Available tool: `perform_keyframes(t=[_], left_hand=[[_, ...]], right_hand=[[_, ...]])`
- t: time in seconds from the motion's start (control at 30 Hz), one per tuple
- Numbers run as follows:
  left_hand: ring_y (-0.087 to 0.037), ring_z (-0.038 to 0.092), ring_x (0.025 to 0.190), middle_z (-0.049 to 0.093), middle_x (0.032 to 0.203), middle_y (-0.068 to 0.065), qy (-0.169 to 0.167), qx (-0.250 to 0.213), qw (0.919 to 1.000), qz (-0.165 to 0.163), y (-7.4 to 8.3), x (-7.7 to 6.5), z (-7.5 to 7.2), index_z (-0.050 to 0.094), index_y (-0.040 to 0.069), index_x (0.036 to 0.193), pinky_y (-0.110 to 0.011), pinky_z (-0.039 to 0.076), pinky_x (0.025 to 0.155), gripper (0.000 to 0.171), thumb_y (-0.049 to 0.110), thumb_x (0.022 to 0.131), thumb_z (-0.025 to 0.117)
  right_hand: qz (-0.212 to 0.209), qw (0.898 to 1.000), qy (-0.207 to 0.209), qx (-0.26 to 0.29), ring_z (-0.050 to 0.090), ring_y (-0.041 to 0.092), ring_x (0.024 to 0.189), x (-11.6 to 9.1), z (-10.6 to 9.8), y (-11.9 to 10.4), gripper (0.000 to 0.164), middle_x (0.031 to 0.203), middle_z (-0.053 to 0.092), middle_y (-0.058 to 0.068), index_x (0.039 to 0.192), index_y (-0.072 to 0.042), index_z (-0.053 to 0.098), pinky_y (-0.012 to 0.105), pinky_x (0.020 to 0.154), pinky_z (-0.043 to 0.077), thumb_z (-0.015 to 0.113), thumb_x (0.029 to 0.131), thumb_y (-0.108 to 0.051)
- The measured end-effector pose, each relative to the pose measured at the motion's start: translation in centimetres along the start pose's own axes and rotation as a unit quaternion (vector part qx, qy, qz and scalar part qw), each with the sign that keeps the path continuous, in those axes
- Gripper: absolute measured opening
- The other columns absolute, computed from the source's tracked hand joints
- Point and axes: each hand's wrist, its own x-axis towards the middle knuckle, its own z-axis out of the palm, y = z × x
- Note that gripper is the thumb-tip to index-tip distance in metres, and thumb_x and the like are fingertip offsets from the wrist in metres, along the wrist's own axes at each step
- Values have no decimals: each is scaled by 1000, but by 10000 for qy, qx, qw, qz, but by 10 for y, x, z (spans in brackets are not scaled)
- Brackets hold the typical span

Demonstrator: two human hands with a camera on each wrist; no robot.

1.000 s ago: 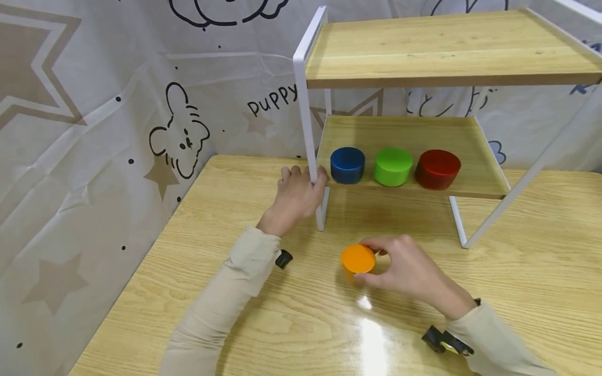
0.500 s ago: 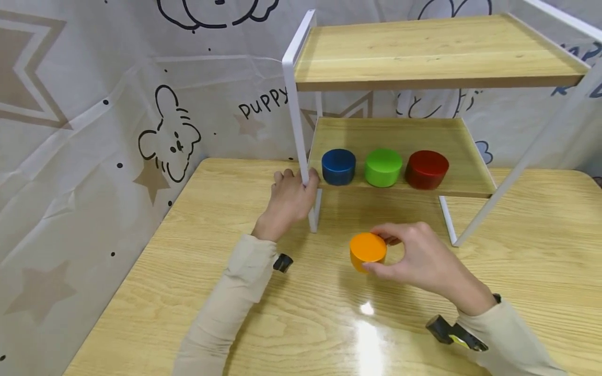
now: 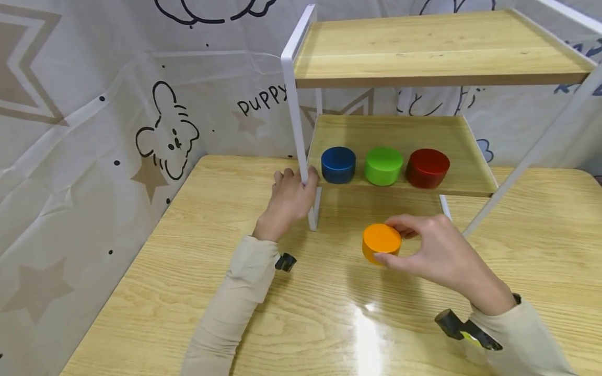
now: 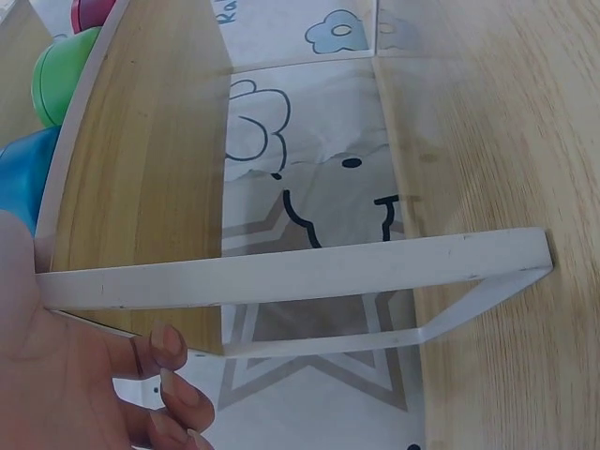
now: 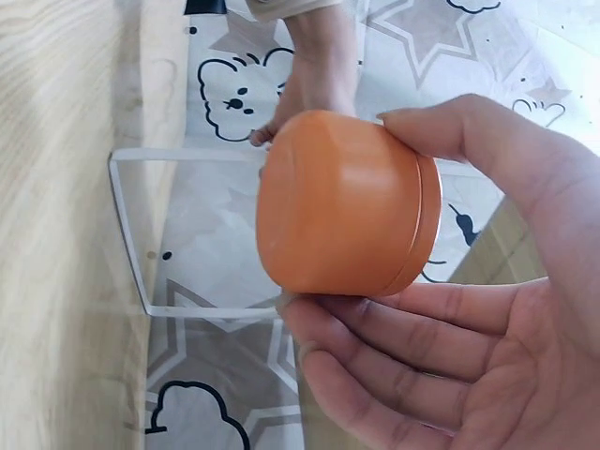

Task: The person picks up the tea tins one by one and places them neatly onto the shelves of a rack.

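Observation:
In the head view my right hand pinches an orange round tin between thumb and fingers, in front of the shelf rack's lower board. The right wrist view shows the tin from the side, a lid seam near its right end and the thumb on top. My left hand grips the rack's white left leg, thumb on the inner side. In the left wrist view its curled fingers show by the white frame. Blue, green and red tins stand in a row on the lower board.
The two-tier rack has a wooden upper board over the lower board, on white metal legs. It stands on a wood-grain table. A printed cloth with stars and puppies hangs behind and at left.
My right hand has lifted the orange tin off the table and moved it right and toward the rack. The left hand keeps its grip on the leg. The head view shifted slightly.

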Motion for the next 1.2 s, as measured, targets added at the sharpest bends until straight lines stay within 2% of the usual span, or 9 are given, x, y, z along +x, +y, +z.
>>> perform_keyframes(t=[0.43, 0.67, 0.77, 0.9, 1.03, 1.2], left_hand=[[-34, 34, 92, 48, 92, -15, -31, -234, 9997, -87, 0, -1, 0, 54, 11, 86, -42, 32, 77, 57, 47, 99, 13], [-34, 34, 90, 47, 91, -15, -61, -238, 9997, 17, -1, 0, 0, 51, 10, 83, -41, 31, 75, 56, 47, 99, 11], [-34, 34, 91, 47, 91, -15, -65, -305, 9995, -51, -1, -1, 0, 52, 10, 82, -41, 32, 76, 57, 47, 99, 12], [-34, 33, 91, 47, 91, -14, -2, -311, 9993, -188, -3, -4, -1, 53, 9, 80, -42, 32, 77, 57, 47, 99, 13], [-35, 33, 90, 48, 89, -14, 13, -312, 9995, -59, -3, -3, -1, 51, 9, 78, -41, 29, 75, 56, 45, 99, 12], [-34, 34, 89, 48, 87, -14, -35, -304, 9994, 129, 2, 0, 3, 49, 10, 78, -41, 29, 74, 55, 44, 99, 12]], right_hand=[[26, 9992, 357, -201, 65, 14, 75, -3, -17, 4, 43, 84, 72, 0, 99, -6, 71, 31, 66, 52, 86, 67, -30], [199, 9977, 579, -287, 64, 15, 73, -7, -31, 9, 44, 83, 71, -1, 100, -7, 72, 21, 66, 44, 87, 64, -29], [241, 9964, 731, -344, 65, 17, 73, -8, -36, 11, 44, 83, 72, 1, 100, -8, 72, 18, 63, 41, 87, 64, -28], [348, 9960, 756, -339, 67, 20, 74, -7, -42, 13, 45, 86, 73, 4, 102, -7, 72, 19, 62, 44, 86, 66, -31], [526, 9955, 699, -355, 68, 24, 75, -9, -47, 14, 49, 89, 73, 8, 105, -5, 71, 23, 62, 47, 85, 68, -32], [836, 9921, 825, -446, 68, 28, 75, -17, -58, 17, 52, 89, 73, 12, 108, -2, 70, 22, 58, 44, 86, 67, -31]])
